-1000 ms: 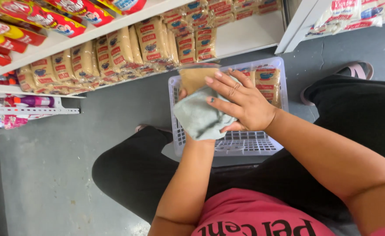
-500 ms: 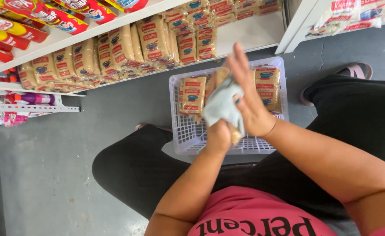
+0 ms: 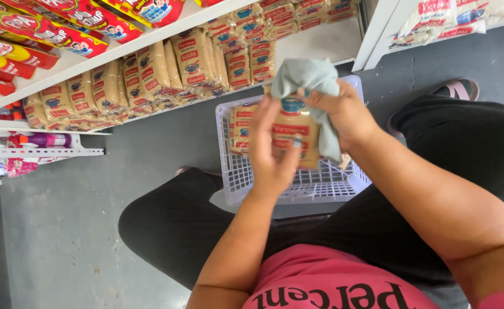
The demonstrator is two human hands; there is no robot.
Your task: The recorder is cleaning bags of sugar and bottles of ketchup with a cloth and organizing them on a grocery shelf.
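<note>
My left hand (image 3: 272, 150) grips a clear packet of brown sugar (image 3: 294, 133) and holds it upright above a white plastic basket (image 3: 298, 186). My right hand (image 3: 343, 111) clutches a pale grey-green cloth (image 3: 312, 77) and presses it against the top and right side of that packet. Another sugar packet (image 3: 241, 129) lies in the basket at its left. The basket sits on the grey floor between my knees.
A white shelf (image 3: 320, 43) ahead carries several rows of sugar packets (image 3: 155, 71). The shelf above holds red and yellow packets (image 3: 63, 31). A low rack (image 3: 40, 151) with small bottles stands at the left. My sandalled foot (image 3: 458, 88) rests at the right.
My left hand has lifted a sugar packet out of the basket. The cloth has passed to my right hand, which has moved it up onto the packet's top.
</note>
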